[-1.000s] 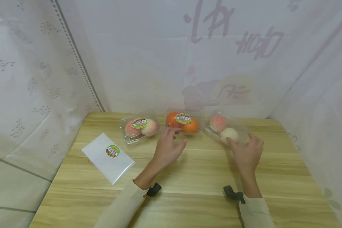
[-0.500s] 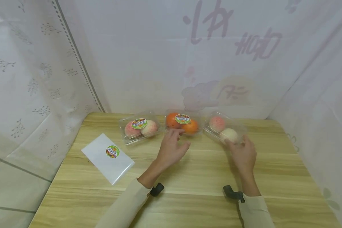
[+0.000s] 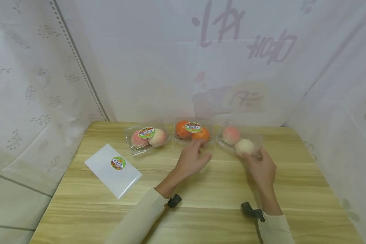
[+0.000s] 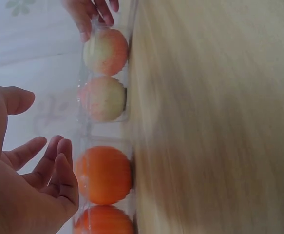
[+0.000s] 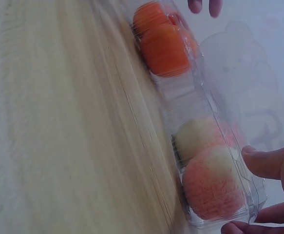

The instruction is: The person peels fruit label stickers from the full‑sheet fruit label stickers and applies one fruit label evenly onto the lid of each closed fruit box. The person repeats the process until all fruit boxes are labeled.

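Since the earlier frame, the left hand has shifted rightward along the row of boxes, to the near side of the orange box, and the right hand has drawn in against the right peach box. Left hand: loosely spread, thumb well apart from the gently bent fingers, nothing in its grasp; whether a fingertip touches the orange box is hard to tell from the head view. Right hand: thumb and fingers pinch the near right corner of the right peach box, which rests at the right end of the row and holds two peaches. At the other end lies the left peach box, likewise with two peaches; it and the orange box bear round stickers. Supporting surface: a wooden table with pale streaked grain, the boxes near its far edge and a white sheet with one round label at its left. Surroundings: pale printed cloth behind and on both sides. Light sleeves cover both forearms.
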The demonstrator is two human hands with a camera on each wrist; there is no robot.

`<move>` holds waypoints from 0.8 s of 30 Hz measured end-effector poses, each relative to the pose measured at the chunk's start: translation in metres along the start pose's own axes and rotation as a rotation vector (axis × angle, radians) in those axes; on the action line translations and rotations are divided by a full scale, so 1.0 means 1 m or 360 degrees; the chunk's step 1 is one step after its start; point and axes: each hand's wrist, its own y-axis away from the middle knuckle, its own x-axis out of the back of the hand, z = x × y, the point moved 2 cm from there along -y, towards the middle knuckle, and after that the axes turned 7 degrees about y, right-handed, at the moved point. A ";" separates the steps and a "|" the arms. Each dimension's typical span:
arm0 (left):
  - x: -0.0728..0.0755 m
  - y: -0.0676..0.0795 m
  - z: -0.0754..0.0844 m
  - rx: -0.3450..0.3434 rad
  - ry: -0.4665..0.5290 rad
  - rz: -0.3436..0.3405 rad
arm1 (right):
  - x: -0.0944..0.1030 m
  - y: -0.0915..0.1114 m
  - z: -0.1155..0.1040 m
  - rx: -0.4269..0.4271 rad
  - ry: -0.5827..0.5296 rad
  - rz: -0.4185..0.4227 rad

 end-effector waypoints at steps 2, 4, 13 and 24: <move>-0.004 -0.001 -0.001 0.0022 -0.0001 -0.0023 | 0.003 0.002 0.002 0.0027 0.0000 0.0014; -0.007 -0.001 -0.001 0.0041 0.0001 -0.0051 | 0.006 0.005 0.005 0.0047 0.0028 0.0022; -0.015 0.002 -0.001 0.0011 -0.0023 -0.0117 | 0.023 0.017 0.011 0.0062 0.0070 -0.0049; -0.026 -0.001 -0.001 -0.0030 -0.0158 -0.0190 | 0.037 0.031 0.013 0.0060 0.0125 -0.0212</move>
